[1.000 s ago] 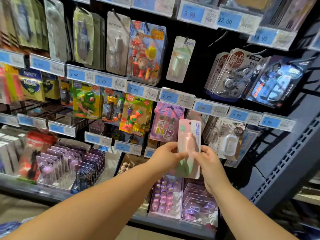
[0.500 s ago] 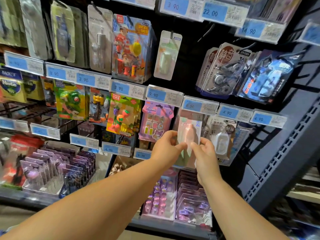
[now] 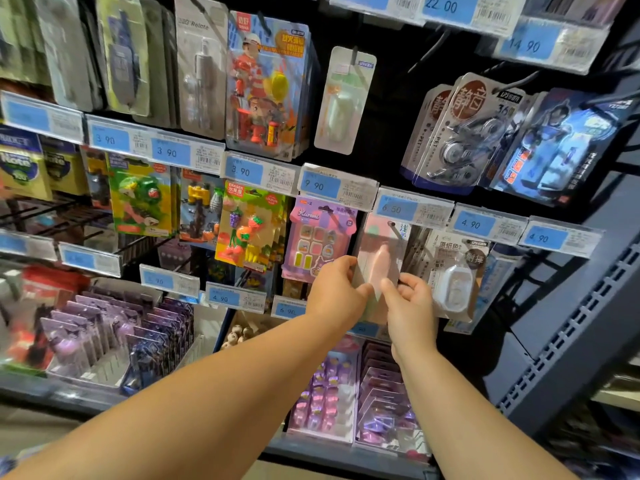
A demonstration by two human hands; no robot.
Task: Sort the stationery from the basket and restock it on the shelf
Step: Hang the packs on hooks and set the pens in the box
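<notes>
Pinched between left hand (image 3: 334, 294) and right hand (image 3: 412, 306): pink blister pack (image 3: 379, 261), top at the shelf peg (image 3: 394, 227). Probably light, stiff, slippery; best gripped by card edges.

The left forearm (image 3: 207, 393) and right forearm (image 3: 460, 410) are bare along all their visible length, the 2 narrowing toward the wrists. The left hand (image 3: 337, 296) and right hand (image 3: 412, 306) are bare too, with short, rounded fingers; the nails are too blurred to make out.

head view | faces shelf (image 3: 568, 327), near | tilt seemingly downward; edges blurred
</notes>
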